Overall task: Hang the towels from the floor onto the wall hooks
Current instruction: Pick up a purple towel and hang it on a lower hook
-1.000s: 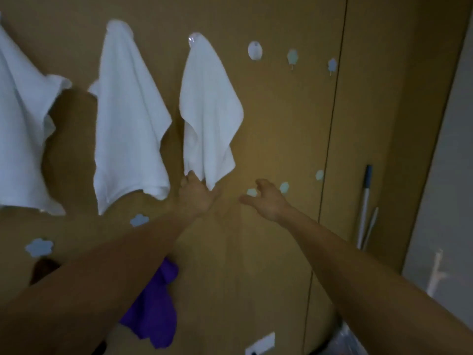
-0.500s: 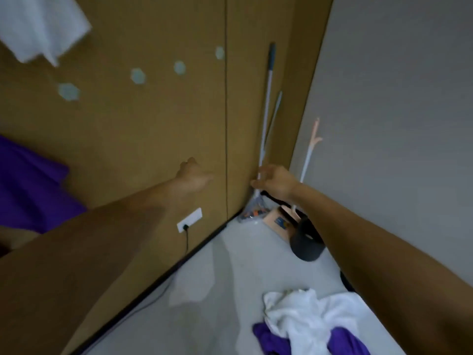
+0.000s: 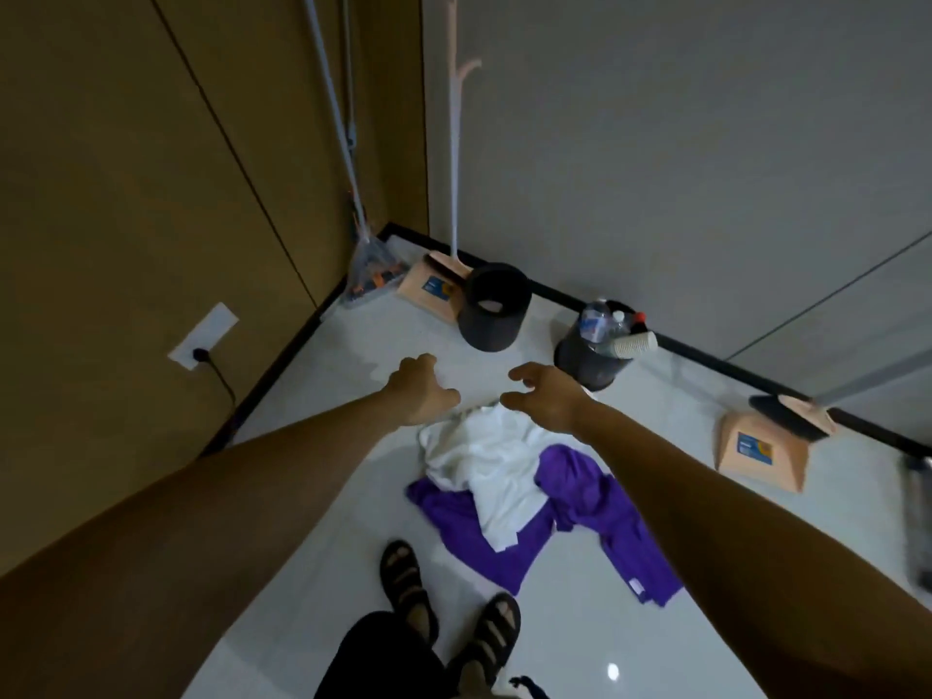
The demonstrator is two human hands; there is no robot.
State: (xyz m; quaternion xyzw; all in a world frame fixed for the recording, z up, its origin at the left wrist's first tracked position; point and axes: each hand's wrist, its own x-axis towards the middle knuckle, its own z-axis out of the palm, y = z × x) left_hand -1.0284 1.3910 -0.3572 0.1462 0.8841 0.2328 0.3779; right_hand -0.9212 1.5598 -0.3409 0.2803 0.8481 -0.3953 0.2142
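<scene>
Arms have swung from wall [image 3: 126, 194] to floor [image 3: 353, 355]. Both grips released, left hand [image 3: 421, 391] and right hand [image 3: 547, 398] hover above crumpled white towel [image 3: 484, 461] on purple towel [image 3: 605, 502].

Open strip of floor [image 3: 348, 360] between brown wall [image 3: 126, 194] and towel heap; passable for left hand [image 3: 421, 391]. Straight drop onto white towel [image 3: 484, 456] open for both hands. Purple towel [image 3: 595, 502] under and beside it, spread toward sandalled feet [image 3: 403, 577]. Black bin [image 3: 497, 307] near, beyond hands. Second bin [image 3: 590, 363], stuffed with bottles and cups, just behind right hand [image 3: 547, 396]. Dustpan [image 3: 761, 454] well off right. Plug and cable [image 3: 204, 353] low on wall, left.
</scene>
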